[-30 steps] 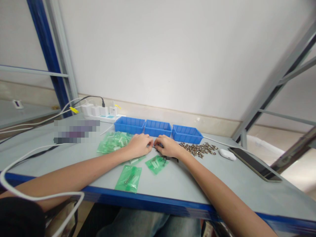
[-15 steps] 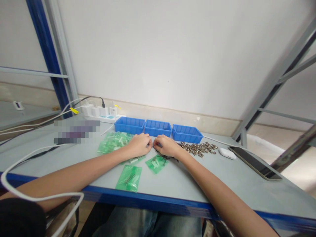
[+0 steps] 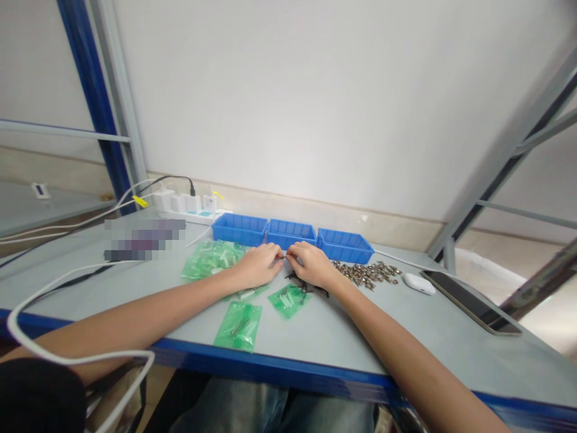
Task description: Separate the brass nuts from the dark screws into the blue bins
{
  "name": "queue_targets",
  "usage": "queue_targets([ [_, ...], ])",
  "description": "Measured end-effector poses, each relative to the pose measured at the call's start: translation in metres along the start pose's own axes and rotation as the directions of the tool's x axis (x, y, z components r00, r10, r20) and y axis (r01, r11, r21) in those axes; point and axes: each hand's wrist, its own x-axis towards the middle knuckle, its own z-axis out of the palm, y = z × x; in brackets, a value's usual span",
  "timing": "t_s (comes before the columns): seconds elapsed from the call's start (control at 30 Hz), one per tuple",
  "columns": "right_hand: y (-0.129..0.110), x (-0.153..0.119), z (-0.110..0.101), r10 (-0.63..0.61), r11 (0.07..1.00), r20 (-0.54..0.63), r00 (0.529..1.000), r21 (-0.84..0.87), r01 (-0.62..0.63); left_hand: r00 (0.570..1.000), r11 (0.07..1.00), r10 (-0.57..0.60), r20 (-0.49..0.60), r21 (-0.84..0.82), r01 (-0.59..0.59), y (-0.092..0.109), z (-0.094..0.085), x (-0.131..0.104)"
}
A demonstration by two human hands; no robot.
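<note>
My left hand (image 3: 260, 264) and my right hand (image 3: 310, 262) meet fingertip to fingertip over the middle of the table. Both are closed in a pinch around a small dark piece (image 3: 283, 258), too small to name. Under my right hand lie thin dark parts (image 3: 303, 284), partly hidden by it. A green plastic bag (image 3: 288, 299) with pale pieces inside rests just in front of that hand. Nearer the table edge is another green bag (image 3: 238, 326) with metal pins or screws in it. Beside my left hand sits a pile of green bags (image 3: 211, 260).
Three blue bins (image 3: 345, 245) stand in a row at the back. Small metal parts (image 3: 367, 274) are heaped right of my right hand. Farther right are a white earphone case (image 3: 419, 284) and a phone (image 3: 469, 302). A power strip (image 3: 193, 215) with cables occupies the back left.
My fingertips have come together, and a small dark piece now shows between them. My right hand's fingers have straightened slightly, showing more of the dark parts below. The whole view has shifted a little.
</note>
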Motion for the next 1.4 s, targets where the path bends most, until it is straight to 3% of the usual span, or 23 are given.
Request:
queue_targets([
  [0.43,-0.0014,-0.0026,-0.0012,-0.028,0.992,-0.059,0.998,0.120,0.035,0.999,0.999,-0.013,0.049,0.044,0.011,-0.0016,0.0016,0.0027],
  [0.6,0.0000,-0.0023,0.0002,-0.071,0.995,-0.073,0.995,0.067,0.076,0.998,0.999,-0.002,0.056,0.043,-0.001,-0.0006,0.0011,0.0020],
  [1.0,-0.0012,-0.0001,-0.0001,-0.028,0.999,-0.045,0.999,-0.036,0.026,0.998,0.998,-0.033,0.054,0.049,0.030,0.0012,-0.0007,0.0019],
  [1.4,0.0010,-0.0026,0.0020,-0.068,0.997,-0.080,0.994,0.040,0.071,0.998,0.998,-0.033,0.045,0.062,0.030,0.0007,-0.0003,0.0021],
])
